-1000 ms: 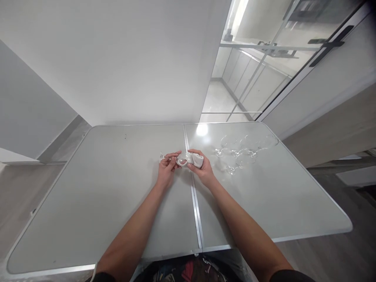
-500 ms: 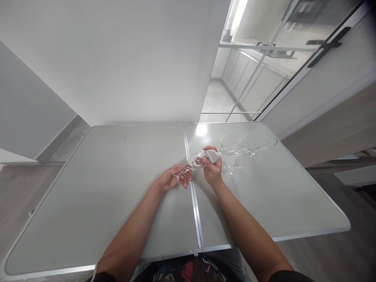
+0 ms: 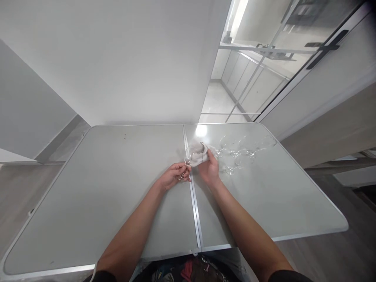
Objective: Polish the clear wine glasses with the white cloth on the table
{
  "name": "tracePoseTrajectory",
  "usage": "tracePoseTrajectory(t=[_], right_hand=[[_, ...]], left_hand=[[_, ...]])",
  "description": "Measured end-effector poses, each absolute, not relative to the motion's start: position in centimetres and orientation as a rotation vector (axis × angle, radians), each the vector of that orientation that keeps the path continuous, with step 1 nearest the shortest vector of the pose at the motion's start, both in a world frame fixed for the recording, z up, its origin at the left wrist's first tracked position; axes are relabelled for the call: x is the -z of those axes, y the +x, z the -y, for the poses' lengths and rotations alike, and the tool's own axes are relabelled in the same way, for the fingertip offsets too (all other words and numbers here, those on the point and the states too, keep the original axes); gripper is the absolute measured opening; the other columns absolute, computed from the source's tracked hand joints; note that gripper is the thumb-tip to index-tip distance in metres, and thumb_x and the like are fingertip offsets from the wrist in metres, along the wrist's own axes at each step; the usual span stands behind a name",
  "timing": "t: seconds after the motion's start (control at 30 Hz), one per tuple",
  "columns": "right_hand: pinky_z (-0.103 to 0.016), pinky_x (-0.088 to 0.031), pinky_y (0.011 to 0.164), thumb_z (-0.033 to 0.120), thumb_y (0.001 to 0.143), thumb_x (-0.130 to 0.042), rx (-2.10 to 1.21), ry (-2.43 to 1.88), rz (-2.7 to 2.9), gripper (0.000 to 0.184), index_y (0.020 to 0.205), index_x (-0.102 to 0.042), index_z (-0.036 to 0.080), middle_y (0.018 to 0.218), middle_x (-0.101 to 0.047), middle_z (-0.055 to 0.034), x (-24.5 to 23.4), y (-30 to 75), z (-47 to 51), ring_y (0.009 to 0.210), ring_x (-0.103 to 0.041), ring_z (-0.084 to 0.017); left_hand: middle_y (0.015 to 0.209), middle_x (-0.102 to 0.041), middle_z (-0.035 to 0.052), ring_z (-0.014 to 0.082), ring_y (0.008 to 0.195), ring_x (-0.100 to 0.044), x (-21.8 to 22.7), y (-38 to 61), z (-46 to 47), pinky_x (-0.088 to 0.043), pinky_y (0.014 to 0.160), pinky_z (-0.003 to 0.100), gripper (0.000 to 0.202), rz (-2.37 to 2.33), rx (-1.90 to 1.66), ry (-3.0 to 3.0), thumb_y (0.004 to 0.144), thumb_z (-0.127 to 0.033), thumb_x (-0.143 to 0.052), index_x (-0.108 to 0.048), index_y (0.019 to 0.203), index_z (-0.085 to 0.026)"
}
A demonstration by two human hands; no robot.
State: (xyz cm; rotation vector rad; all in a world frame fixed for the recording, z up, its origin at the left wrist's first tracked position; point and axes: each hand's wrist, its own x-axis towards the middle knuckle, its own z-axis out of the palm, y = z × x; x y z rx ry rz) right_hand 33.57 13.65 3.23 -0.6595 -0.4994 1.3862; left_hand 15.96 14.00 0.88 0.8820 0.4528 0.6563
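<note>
My left hand is closed around the stem of a clear wine glass, near its foot. The bowl tilts up and away, above the seam of the table. My right hand holds a white cloth against the right side of the bowl. Its fingertips are partly hidden behind the cloth. Just to the right, several more clear stemmed glasses are grouped on the table, their outlines faint.
The pale folding table has a metal seam down its middle and a metal rim. A white wall rises behind it. At the back right is a glazed door with a dark handle.
The glass has turned more upright in my left hand. My right hand has loosened, and the cloth now lies spread along the outside of the bowl instead of bunched in my grip.
</note>
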Motion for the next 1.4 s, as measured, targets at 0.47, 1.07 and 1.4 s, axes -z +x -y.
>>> tracePoseTrajectory(t=[0.47, 1.07, 1.4], right_hand=[[-0.041, -0.06, 0.073, 0.052, 0.092, -0.059, -1.73, -0.664, 0.526, 0.036, 0.106, -0.069, 0.02, 0.09, -0.075, -0.0064, -3.3, 33.1, -13.3, 0.089, -0.071, -0.027], [-0.059, -0.011, 0.128, 0.021, 0.094, -0.058, -0.48, -0.922, 1.938, 0.036, 0.126, -0.069, 0.036, 0.14, -0.063, 0.001, -3.2, 33.8, -12.4, 0.144, -0.046, -0.027], [-0.053, -0.043, 0.111, 0.025, 0.078, -0.07, -0.449, -1.085, 1.587, 0.033, 0.11, -0.075, 0.032, 0.109, -0.073, -0.0045, -3.1, 35.0, -12.2, 0.114, -0.061, -0.032]], left_hand=[[0.064, -0.047, -0.0022, 0.0108, 0.058, -0.05, -0.7, 16.6, -14.1, -0.053, 0.07, 0.031, 0.038, -0.532, -0.783, 0.931, 0.088, -0.05, -0.069, -0.064, 0.085, -0.013], [0.06, -0.053, 0.0007, 0.0131, 0.056, -0.042, 1.2, 16.5, -13.7, -0.035, 0.059, 0.028, 0.017, -1.175, -1.173, 1.904, 0.077, -0.018, -0.06, -0.053, 0.062, -0.019], [0.074, -0.06, 0.0072, 0.0213, 0.07, -0.052, 0.4, 16.9, -12.9, -0.035, 0.069, 0.03, 0.014, -1.067, -1.018, 2.005, 0.087, -0.03, -0.062, -0.073, 0.094, -0.023]])
